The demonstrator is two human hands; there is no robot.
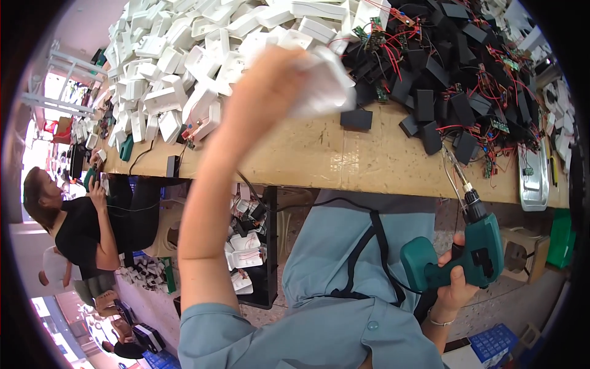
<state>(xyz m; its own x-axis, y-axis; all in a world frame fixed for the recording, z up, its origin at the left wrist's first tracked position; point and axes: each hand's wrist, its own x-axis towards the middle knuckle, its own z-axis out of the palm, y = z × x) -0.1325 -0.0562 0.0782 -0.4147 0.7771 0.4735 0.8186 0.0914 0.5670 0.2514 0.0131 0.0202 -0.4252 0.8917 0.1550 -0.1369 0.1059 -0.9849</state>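
Left hand (270, 83) raised over the bench, fingers closed on a white plastic casing (326, 83), lifted just above the heap of white casings (184, 55). Looks light, rigid, smooth-skinned; best pinched across its flat sides. Right hand (458, 280) low by the lap, clenched round a green power screwdriver (467, 255), bit pointing up at the wooden bench edge (369, 166). Black casings with red-wired boards (455, 67) piled right.

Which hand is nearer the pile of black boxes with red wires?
Left. The left hand, holding a white housing, is over the table right beside the black pile. The right hand holds a green drill below the table edge, farther off.
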